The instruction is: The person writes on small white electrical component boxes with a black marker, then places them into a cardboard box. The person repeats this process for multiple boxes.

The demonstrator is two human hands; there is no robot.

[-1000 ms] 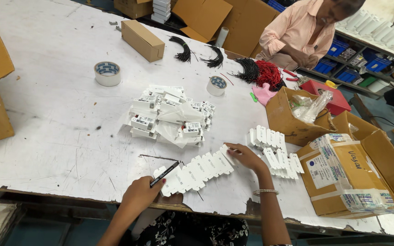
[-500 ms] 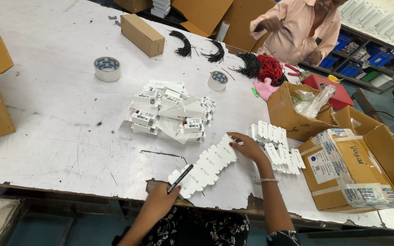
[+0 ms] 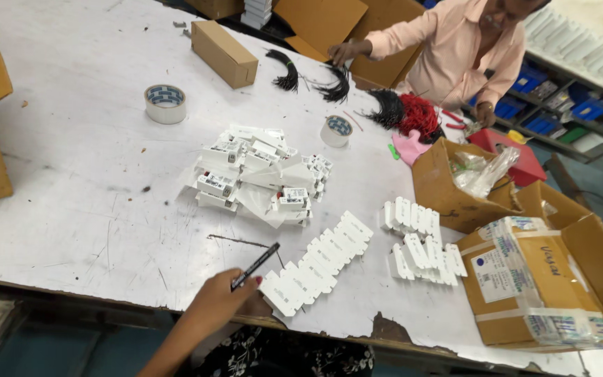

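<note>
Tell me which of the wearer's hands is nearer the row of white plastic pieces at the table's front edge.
Left. The left hand, holding a black pen, sits right beside the row of white pieces. The right hand is out of view.

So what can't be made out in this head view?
- Right hand: not in view at all.
- Left hand: its grip on the black pen is partly hidden by the hand itself.
- Printing on the white parts in the pile: too small.
- Contents of the open cardboard box: mostly hidden by its walls and crumpled plastic.
- Taped carton: sealed shut.
</note>
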